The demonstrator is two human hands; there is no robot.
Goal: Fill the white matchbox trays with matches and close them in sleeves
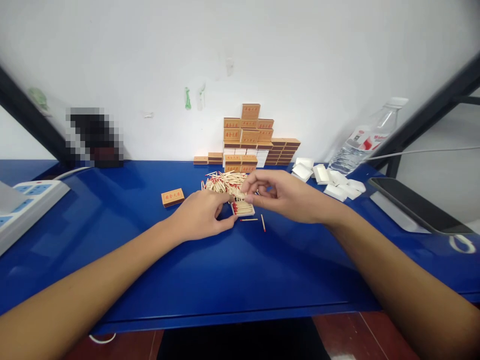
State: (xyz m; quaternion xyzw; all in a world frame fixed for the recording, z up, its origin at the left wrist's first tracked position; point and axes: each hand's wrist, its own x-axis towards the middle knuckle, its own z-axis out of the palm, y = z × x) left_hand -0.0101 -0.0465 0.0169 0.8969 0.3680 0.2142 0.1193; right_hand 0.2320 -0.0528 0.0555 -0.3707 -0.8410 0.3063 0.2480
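Observation:
A small white matchbox tray (245, 212) lies on the blue table, partly filled with red-headed matches lying side by side. My left hand (202, 215) grips its left end between thumb and fingers. Over the tray's right side, my right hand (283, 195) is closed in a pinch; what is between its fingertips is too small to make out. Just behind both hands spreads a heap of loose matches (228, 181), partly hidden by them. Two single matches lie in front of the tray, one crosswise (248, 219) and one pointing toward me (263, 223).
A closed matchbox (173, 197) lies left of my left hand. Stacked matchboxes (247, 135) stand against the wall. White empty trays (337, 182), a tilted water bottle (369, 135) and a phone (416, 205) are at right. At left sits a power strip (33, 200).

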